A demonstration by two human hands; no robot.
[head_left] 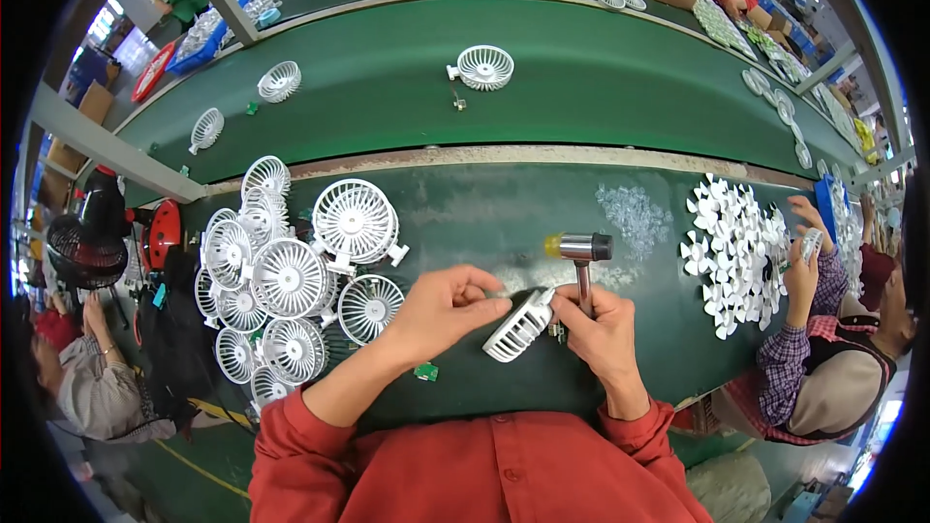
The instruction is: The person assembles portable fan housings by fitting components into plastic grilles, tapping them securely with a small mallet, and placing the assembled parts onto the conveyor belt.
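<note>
A tilted white fan housing [516,333]: right hand [603,331] grips its upper-right end and a hammer [582,250]; left hand [441,315], fingertips narrowed, contents unclear, beside its upper left.

Light was bright, fairly even | white glare burned out near the left rim; the metal hammer [581,247] glinted, the worktable [475,223] shone dully | green belt [378,102] bowed, black filled the corners | centre looked crisp, margins softer

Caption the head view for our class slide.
Right hand with hammer and white fan housing, left hand alongside, above green bench.
</note>
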